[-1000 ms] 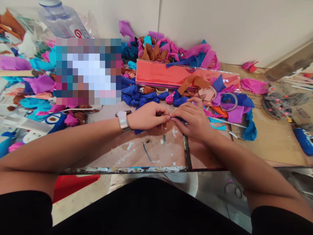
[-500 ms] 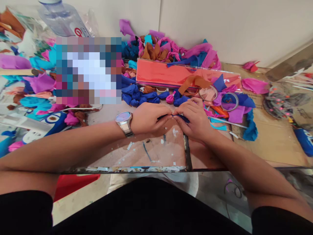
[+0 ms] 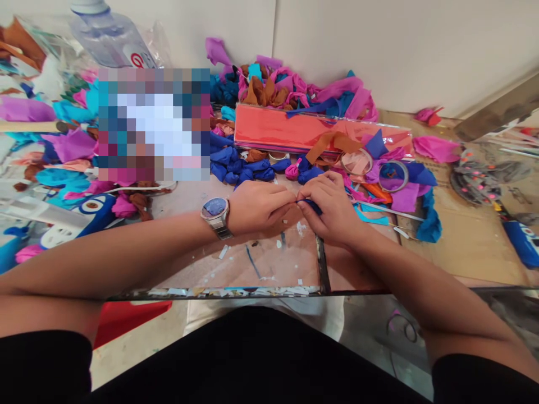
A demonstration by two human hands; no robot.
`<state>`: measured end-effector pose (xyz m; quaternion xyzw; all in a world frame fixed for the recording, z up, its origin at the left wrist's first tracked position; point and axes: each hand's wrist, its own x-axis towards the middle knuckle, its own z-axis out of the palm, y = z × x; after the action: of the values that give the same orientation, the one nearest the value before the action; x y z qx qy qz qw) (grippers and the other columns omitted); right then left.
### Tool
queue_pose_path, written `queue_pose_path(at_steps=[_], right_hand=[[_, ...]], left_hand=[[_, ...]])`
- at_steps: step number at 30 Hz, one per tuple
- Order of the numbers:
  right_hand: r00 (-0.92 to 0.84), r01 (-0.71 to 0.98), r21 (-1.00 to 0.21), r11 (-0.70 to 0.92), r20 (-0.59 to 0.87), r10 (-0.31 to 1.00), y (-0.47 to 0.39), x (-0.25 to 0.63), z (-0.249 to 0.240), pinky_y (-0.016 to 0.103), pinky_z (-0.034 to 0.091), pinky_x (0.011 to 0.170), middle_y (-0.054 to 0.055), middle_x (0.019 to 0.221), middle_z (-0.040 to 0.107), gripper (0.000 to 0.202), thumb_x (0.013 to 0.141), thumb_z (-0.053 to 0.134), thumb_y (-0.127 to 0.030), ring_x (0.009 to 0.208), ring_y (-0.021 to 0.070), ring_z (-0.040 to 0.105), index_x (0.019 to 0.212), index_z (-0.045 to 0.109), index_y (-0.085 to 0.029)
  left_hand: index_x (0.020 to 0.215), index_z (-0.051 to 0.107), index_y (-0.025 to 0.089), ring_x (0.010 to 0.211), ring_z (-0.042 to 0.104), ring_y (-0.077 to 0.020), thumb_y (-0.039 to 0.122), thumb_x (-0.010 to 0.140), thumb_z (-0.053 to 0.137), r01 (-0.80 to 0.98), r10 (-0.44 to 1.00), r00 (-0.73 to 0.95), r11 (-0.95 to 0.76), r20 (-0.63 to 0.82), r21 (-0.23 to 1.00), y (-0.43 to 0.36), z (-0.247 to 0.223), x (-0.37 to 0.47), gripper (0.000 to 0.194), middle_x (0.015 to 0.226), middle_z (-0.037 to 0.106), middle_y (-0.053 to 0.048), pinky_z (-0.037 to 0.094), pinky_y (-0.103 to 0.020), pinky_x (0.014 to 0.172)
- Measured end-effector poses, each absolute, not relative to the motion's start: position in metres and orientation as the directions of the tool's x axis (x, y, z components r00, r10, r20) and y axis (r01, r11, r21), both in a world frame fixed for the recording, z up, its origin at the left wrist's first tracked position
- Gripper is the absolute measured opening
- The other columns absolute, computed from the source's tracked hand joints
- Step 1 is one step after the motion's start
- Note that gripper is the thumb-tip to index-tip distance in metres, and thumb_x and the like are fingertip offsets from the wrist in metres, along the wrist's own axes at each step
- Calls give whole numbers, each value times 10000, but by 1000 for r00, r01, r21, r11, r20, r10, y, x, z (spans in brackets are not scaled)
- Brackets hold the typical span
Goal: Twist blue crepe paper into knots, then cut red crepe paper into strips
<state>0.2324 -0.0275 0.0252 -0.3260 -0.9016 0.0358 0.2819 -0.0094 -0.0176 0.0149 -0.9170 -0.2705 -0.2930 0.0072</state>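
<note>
Head view: no writing is legible; the plastic bottle (image 3: 112, 36) shows only part of a red mark. The left hand (image 3: 259, 205) and right hand (image 3: 332, 205) meet over the surface (image 3: 236, 264), fingers pinched on a small, crumpled dark blue paper piece (image 3: 310, 206) between them.

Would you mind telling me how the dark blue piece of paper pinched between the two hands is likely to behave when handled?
The dark blue paper is probably floppy: it bunches between the left hand and right hand. It looks light and thin, like the crumpled blue pieces behind. It may tear easily, judging by the scraps on the table.
</note>
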Motion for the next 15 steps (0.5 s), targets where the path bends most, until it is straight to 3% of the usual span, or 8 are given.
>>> queue_pose_path(at_steps=[4, 10, 15], right_hand=[[-617, 580, -232, 781, 501, 607, -26, 233, 26, 492, 391, 1001, 55, 976, 777, 74, 1044, 598, -289, 966, 254, 675, 1019, 639, -232], [-609, 616, -216, 758, 480, 631, -27, 232, 27, 489, 385, 979, 54, 995, 789, 63, 1017, 619, -266, 977, 260, 671, 1027, 676, -240], [-613, 614, -196, 764, 492, 619, -26, 232, 25, 491, 389, 996, 57, 955, 769, 56, 1009, 594, -241, 954, 257, 667, 998, 647, -229]], left_hand=[[995, 740, 206, 707, 671, -131, 296, 1091, 503, 499, 538, 661, -836, 522, 229, -16, 9, -9, 271, 838, 762, -7, 423, -276, 622], [1001, 753, 200, 715, 681, -139, 309, 1105, 445, 505, 528, 671, -840, 521, 200, -11, 3, -11, 343, 830, 767, -30, 437, -272, 631], [1023, 755, 209, 718, 692, -134, 290, 1080, 500, 489, 530, 656, -841, 537, 232, -13, 4, -9, 274, 847, 771, -22, 441, -277, 624]])
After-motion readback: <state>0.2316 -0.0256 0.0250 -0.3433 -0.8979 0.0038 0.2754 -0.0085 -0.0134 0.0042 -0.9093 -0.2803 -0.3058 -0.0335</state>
